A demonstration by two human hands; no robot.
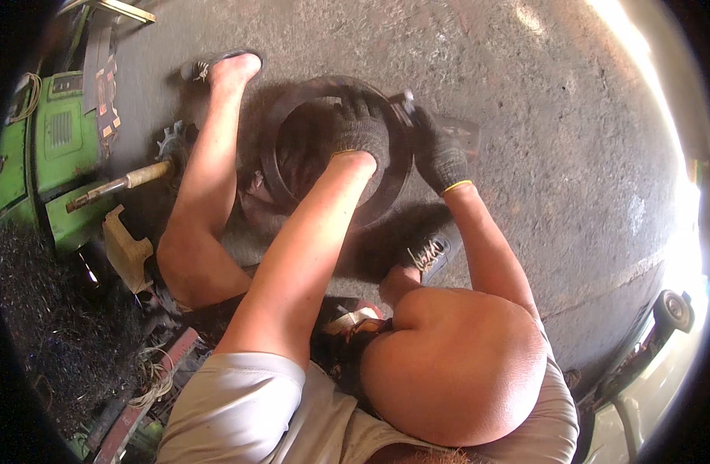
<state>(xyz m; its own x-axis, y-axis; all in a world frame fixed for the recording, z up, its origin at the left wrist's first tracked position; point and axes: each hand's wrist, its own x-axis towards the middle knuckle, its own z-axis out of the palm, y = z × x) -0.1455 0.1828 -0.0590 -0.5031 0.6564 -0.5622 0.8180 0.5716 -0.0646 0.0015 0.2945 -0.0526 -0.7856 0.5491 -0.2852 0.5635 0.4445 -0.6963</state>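
A large dark metal ring (274, 158) is on the concrete floor between my feet, tilt unclear. My left hand (361, 135), in a dark knit glove with a yellow cuff edge, reaches across its opening. The fingers of that hand curl over the ring's far rim. Against the ring's right side, my right hand (441, 158), gloved alike, is closed around something partly hidden. A small shiny metal end (407, 100), blurred, sticks out by its fingertips. Just right of this hand lies a dark flat piece (464, 138), its link to the hand unclear.
On the left stand green machinery (61, 131), a shaft (127, 184) with a toothed wheel, and a pile of dark metal shavings (69, 325). My shoes (432, 255) flank the ring. A coil of wire (150, 379) lies lower left. A pale vehicle-like body with a wheel (673, 311) stands lower right.
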